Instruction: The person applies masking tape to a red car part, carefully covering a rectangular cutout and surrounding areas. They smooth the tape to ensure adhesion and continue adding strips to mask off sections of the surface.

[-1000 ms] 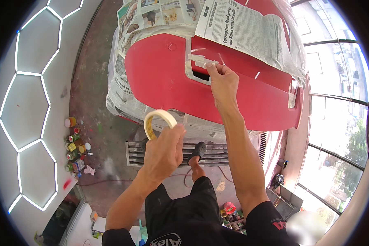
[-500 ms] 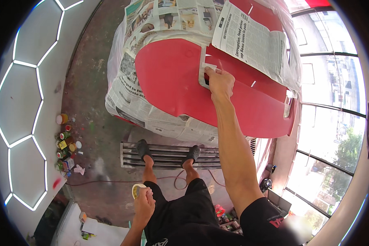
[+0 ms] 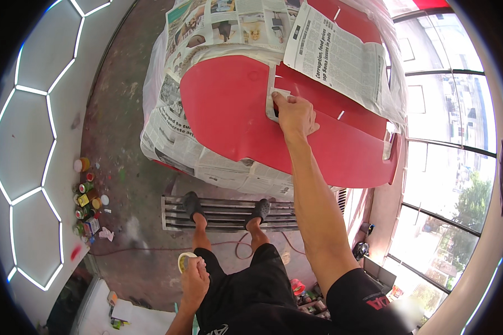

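My right hand [image 3: 296, 116] reaches out over a red body panel [image 3: 229, 106], its fingers closed at a small pale strip of masking tape [image 3: 281, 92]. The strip lies at the edge of a slot-like cutout, where more pale tape [image 3: 270, 103] lines the rim. Part of the strip is hidden under my fingers. Low in front of me, my left hand [image 3: 195, 282] is closed around a roll of masking tape [image 3: 185, 261], held beside my leg.
Newspaper sheets [image 3: 335, 61] and clear plastic film [image 3: 395, 84] cover the surrounding bodywork. I stand on a slatted bench [image 3: 229, 222]. A hose [image 3: 151, 248] crosses the floor. Several cans and jars [image 3: 86, 195] line the left wall. Windows [image 3: 447, 111] are at the right.
The view has shifted slightly. My right fingers have moved a little along the tape at the cutout, and the hand has turned slightly. My left hand keeps the tape roll.
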Demonstrator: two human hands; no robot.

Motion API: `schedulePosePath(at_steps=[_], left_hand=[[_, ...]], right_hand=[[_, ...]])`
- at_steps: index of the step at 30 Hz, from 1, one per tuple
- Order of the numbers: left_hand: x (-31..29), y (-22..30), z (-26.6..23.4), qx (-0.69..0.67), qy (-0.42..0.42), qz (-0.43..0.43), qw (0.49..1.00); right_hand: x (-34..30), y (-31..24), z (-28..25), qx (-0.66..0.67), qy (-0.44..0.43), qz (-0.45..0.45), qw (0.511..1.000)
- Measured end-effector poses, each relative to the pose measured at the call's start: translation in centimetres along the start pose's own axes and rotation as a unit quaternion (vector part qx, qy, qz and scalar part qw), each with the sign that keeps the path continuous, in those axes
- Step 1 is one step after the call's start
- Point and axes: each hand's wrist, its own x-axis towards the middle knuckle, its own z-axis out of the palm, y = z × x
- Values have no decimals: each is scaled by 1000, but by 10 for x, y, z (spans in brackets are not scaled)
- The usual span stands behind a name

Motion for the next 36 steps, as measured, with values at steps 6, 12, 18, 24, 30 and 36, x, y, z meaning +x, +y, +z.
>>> schedulePosePath(at_steps=[6, 12, 18, 24, 30, 36], left_hand=[[1, 9, 2, 22, 6, 8, 1000], [43, 54, -14, -140, -37, 2, 989], [105, 158, 8, -163, -160, 137, 964], [126, 218, 16, -242, -272, 152, 919], [172, 259, 9, -98, -264, 66, 957], [166, 264, 23, 12, 102, 494, 863]], right_hand=[[12, 10, -23, -123, 60, -60, 989], [-29, 56, -62, 61, -128, -140, 980], [-169, 102, -102, 221, -458, -234, 829], [-153, 114, -128, 213, -274, -295, 890], [-132, 109, -160, 166, -48, -432, 885], [-72, 101, -136, 254, 18, -206, 945]])
